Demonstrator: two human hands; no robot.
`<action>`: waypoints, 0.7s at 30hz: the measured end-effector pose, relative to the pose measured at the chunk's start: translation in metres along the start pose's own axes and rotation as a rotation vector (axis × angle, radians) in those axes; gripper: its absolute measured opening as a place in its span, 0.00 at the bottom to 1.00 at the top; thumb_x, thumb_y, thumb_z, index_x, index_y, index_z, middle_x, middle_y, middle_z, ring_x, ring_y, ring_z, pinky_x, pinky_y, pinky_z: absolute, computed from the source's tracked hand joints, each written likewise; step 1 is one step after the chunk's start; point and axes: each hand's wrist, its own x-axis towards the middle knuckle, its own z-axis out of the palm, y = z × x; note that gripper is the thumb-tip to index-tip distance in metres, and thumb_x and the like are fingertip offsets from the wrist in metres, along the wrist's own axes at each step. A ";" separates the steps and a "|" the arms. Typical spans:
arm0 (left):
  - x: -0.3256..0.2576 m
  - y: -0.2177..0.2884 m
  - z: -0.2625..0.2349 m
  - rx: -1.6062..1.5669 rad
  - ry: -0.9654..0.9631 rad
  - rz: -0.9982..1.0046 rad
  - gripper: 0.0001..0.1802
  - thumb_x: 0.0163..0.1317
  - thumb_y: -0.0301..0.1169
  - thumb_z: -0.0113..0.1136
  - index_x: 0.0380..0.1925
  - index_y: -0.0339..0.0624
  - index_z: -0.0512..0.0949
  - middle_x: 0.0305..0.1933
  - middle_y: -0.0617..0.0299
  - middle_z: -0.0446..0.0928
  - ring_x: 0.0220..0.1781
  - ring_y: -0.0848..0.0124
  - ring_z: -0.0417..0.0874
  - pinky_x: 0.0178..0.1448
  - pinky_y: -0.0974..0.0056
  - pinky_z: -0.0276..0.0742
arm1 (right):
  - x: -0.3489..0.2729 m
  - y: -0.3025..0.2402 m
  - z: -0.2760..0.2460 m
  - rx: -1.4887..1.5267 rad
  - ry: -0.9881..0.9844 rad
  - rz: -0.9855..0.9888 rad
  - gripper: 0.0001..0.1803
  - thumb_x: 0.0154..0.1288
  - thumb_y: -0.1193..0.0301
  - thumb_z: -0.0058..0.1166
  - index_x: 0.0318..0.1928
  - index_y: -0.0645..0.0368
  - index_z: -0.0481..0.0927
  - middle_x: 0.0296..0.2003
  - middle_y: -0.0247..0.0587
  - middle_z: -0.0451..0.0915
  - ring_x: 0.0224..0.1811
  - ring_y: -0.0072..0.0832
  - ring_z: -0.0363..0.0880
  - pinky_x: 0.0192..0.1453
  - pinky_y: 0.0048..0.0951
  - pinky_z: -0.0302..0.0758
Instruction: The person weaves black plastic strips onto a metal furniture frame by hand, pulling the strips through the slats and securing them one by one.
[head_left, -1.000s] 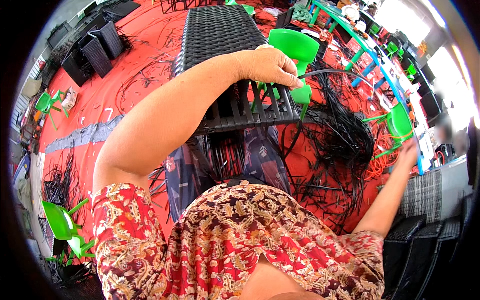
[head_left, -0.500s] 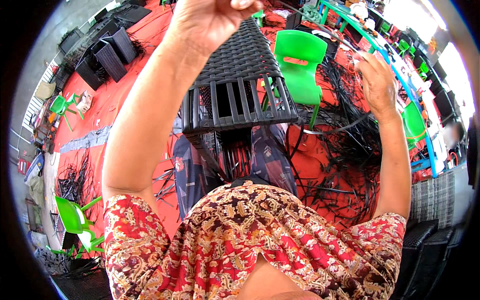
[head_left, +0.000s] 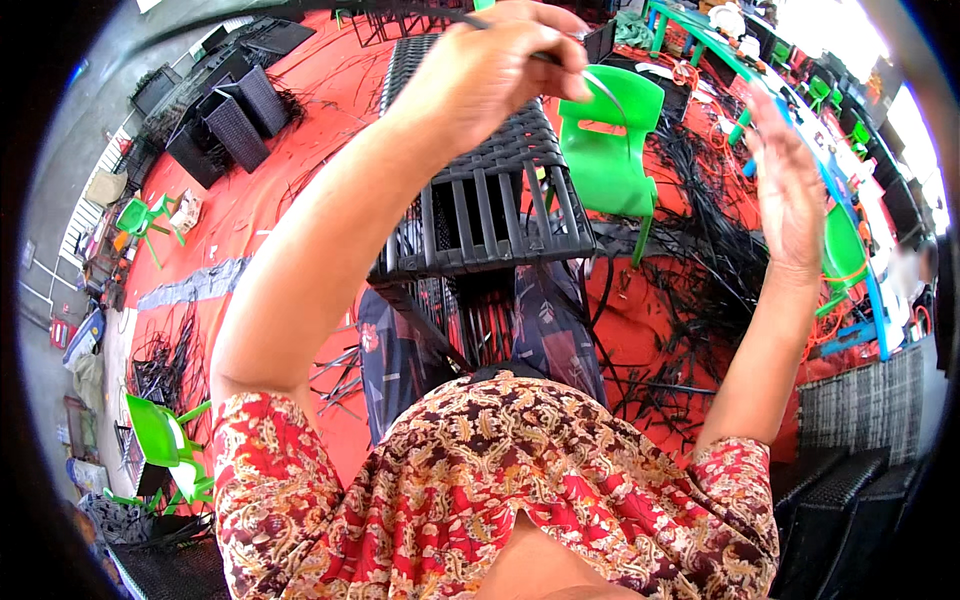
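Note:
My left hand (head_left: 510, 75) is raised over the far part of a black woven wicker piece, its fingers closed round a dark flat weaving strip (head_left: 400, 8). One length of the strip bows away to the upper left; a short end curls down in front of the green chair (head_left: 612, 140). My right hand (head_left: 788, 190) is lifted at the right, apart from the wicker piece, fingers stretched out and slightly blurred, with nothing visible in them. Between my knees stands the wicker piece (head_left: 490, 165), tightly woven on top. Its near end (head_left: 480, 210) has bare parallel slats with gaps between them.
Loose black strips (head_left: 700, 290) lie tangled on the red floor covering (head_left: 310, 130). A long green-blue table (head_left: 715, 65) runs along the right. Dark woven pieces (head_left: 235, 120) stand at far left, with more (head_left: 840, 500) at near right. A green chair (head_left: 160, 440) is at near left.
The strip stretched toward my right hand has left it and now bows to the upper left from my left hand. My left hand moved right; my right hand has opened.

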 end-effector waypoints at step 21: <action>-0.029 0.012 -0.033 0.853 -0.139 -0.159 0.10 0.59 0.26 0.59 0.41 0.38 0.80 0.41 0.65 0.78 0.45 0.77 0.76 0.54 0.70 0.70 | -0.037 0.013 0.075 -0.015 0.220 0.095 0.09 0.67 0.70 0.51 0.42 0.61 0.81 0.23 0.22 0.71 0.22 0.09 0.60 0.26 0.13 0.58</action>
